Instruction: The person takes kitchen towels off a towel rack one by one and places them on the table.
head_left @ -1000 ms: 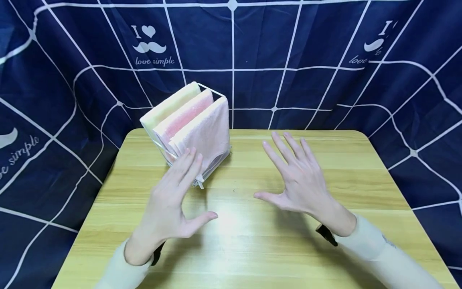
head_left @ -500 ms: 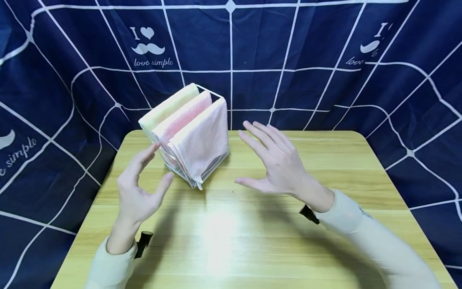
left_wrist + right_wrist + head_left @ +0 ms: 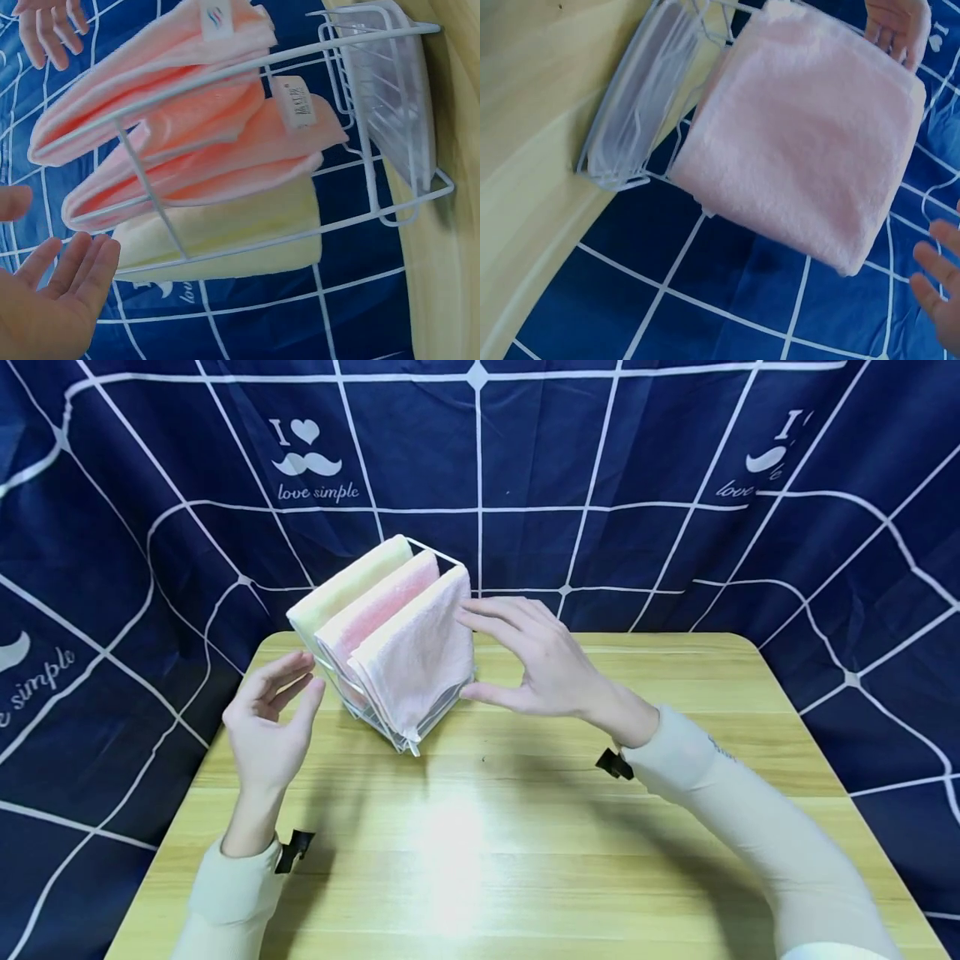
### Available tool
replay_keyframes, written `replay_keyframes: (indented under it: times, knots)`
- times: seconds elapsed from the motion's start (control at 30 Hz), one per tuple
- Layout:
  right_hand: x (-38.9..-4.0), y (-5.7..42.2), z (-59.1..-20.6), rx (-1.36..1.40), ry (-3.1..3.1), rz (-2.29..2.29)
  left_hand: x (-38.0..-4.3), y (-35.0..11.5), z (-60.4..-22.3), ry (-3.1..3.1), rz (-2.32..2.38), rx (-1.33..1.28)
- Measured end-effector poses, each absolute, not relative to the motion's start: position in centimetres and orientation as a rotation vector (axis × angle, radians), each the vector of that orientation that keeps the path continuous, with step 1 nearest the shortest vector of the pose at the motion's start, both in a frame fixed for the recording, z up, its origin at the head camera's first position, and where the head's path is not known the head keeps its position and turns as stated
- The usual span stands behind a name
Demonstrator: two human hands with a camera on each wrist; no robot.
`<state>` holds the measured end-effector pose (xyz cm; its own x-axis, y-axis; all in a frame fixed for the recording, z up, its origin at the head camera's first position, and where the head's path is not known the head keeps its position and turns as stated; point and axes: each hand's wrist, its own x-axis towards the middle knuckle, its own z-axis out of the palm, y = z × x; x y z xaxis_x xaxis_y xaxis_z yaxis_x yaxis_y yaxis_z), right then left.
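A white wire rack (image 3: 437,551) stands on the table with three folded towels hanging over it. The yellow towel (image 3: 351,583) is at the back, a pink towel (image 3: 384,607) in the middle and a pale pink towel (image 3: 422,647) in front. My left hand (image 3: 266,727) hovers at the rack's left side, fingers loosely bent, holding nothing. In the left wrist view its fingertips are close to the wire frame; contact cannot be told. My right hand (image 3: 536,652) is beside the front towel's right edge, fingers spread, and the right wrist view shows a gap there.
At the rack's foot sits a pale tray (image 3: 634,112). The wooden table (image 3: 525,852) ends at a back edge just behind the rack. Dark blue patterned fabric (image 3: 540,443) hangs behind and along both sides.
My left hand has withdrawn from in front of the towels to the rack's left side, its fingers bending. My right hand has moved left and away from me to the right side. The rack stays put.
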<state>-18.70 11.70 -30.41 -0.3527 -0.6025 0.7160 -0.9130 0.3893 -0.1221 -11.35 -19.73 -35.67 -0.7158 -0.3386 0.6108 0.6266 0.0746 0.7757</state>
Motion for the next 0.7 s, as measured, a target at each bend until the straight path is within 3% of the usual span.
replay_keyframes:
  times: [0.7]
  knots:
    - [-24.0, 8.1, -29.4, 1.439, -2.072, 0.823, -13.7, -18.5, -36.2, -1.632, -1.715, -0.052]
